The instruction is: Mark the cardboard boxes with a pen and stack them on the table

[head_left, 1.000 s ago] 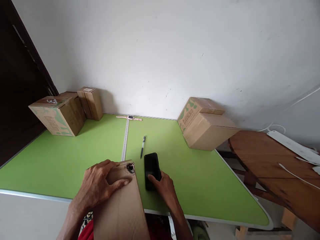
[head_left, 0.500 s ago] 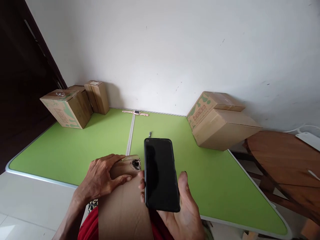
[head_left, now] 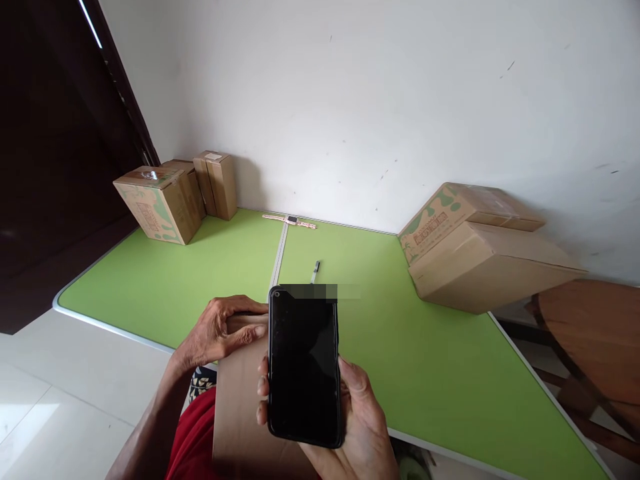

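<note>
My right hand (head_left: pixel 357 423) holds a black phone (head_left: pixel 303 367) upright in front of me, its dark screen facing me, fingers wrapped round its edges. My left hand (head_left: pixel 217 330) rests curled over the top end of a flat brown cardboard piece (head_left: pixel 237 400) that leans from my lap against the near edge of the green table (head_left: pixel 200 280). The phone hides part of the cardboard.
A black pen (head_left: pixel 315 271) lies on the table beyond the phone. A wristwatch (head_left: pixel 290 220) lies by the wall. Cardboard boxes (head_left: pixel 160 200) stand at the back left, two stacked boxes (head_left: pixel 475 253) at the right. A brown wooden table (head_left: pixel 595 333) sits further right.
My right hand picked the phone up off the table and brought it closer to me. The view swung left. My left hand stayed on the cardboard.
</note>
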`<state>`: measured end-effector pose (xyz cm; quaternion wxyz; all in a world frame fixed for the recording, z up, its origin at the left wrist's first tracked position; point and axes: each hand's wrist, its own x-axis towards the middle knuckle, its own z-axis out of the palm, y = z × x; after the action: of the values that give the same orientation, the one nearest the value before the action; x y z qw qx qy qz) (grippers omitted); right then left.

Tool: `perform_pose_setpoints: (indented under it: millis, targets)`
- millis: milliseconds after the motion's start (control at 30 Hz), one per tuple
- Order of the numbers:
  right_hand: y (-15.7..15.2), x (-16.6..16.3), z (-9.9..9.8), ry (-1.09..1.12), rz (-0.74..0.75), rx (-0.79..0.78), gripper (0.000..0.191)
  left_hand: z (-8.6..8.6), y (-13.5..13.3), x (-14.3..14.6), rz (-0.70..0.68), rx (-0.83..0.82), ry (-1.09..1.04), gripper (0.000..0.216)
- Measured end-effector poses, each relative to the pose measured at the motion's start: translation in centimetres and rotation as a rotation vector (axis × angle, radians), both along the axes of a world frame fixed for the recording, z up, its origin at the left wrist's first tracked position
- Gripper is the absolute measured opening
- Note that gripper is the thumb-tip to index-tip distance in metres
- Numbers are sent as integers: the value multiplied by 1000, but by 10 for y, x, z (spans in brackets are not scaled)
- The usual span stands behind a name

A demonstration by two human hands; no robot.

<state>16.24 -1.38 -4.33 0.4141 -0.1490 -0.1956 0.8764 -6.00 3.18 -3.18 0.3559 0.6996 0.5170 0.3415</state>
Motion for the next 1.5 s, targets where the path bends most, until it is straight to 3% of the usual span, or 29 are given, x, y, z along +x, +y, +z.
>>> perform_pose_setpoints:
  millis: [167, 333, 500, 733, 833, 933, 1000, 1067, 1167, 1500]
  targets:
    - [-5, 2, 4, -26, 31, -130, 57, -9, 1, 0, 18, 7, -9, 35]
    - [-8, 2, 5, 19, 98, -133, 65, -13, 2, -1, 16, 12, -28, 31]
    - [-9, 2, 0, 18, 15, -111, 65, -12, 3, -3, -1, -1, -43, 36]
    - [1, 16, 11, -17, -90, -68, 69, -11, 3, -9, 13, -85, -72, 41]
    - [19, 39, -8, -314, -336, -123, 67, -11, 3, -11, 34, -97, -51, 43]
    - [43, 63, -50, -852, -690, -64, 65, -10, 4, -11, 49, -109, -63, 43]
    - [57, 73, -80, -1084, -780, 12, 65, -10, 5, -11, 51, -118, -78, 44]
    - [66, 76, -103, -1163, -754, 68, 61, -10, 6, -10, 57, -119, -73, 44]
    - [69, 73, -120, -1221, -656, 149, 54, -11, 5, -11, 73, -118, -53, 45]
    - [75, 67, -131, -1713, -565, 340, 36, -25, 1, -18, 156, -148, -118, 52]
